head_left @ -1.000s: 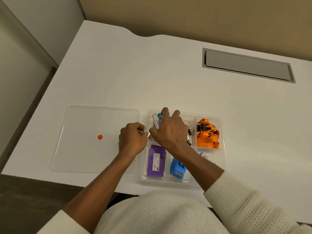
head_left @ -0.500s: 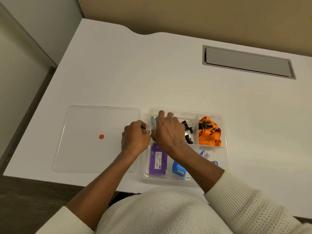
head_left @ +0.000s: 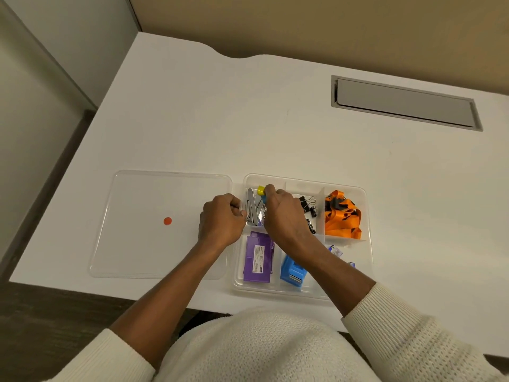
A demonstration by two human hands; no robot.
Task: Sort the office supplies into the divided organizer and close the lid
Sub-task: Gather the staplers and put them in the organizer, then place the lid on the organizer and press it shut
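Observation:
The clear divided organizer (head_left: pixel 303 178) sits near the desk's front edge. Its flat clear lid (head_left: pixel 137 199), marked with a red dot, lies to its left. My right hand (head_left: pixel 283 213) reaches into the back-left compartment, fingers bent onto silver metal pieces (head_left: pixel 253 209) and small yellow and blue pieces (head_left: pixel 261 190). My left hand (head_left: pixel 220 221) is curled in a fist against the organizer's left wall and seems to pinch its rim. Other compartments hold black binder clips (head_left: pixel 308 204), an orange lanyard (head_left: pixel 341 216), a purple box (head_left: pixel 257 257) and a blue stapler (head_left: pixel 293 271).
Small blue-and-white items (head_left: pixel 336 250) lie in the front-right compartment, partly hidden by my right forearm. A grey cable hatch (head_left: pixel 405 103) is set into the white desk (head_left: pixel 248 119) at the back right. A wall runs along the left.
My right hand has drawn slightly left and back, uncovering the binder clips and a yellow piece. My left hand stays fisted at the organizer's left wall.

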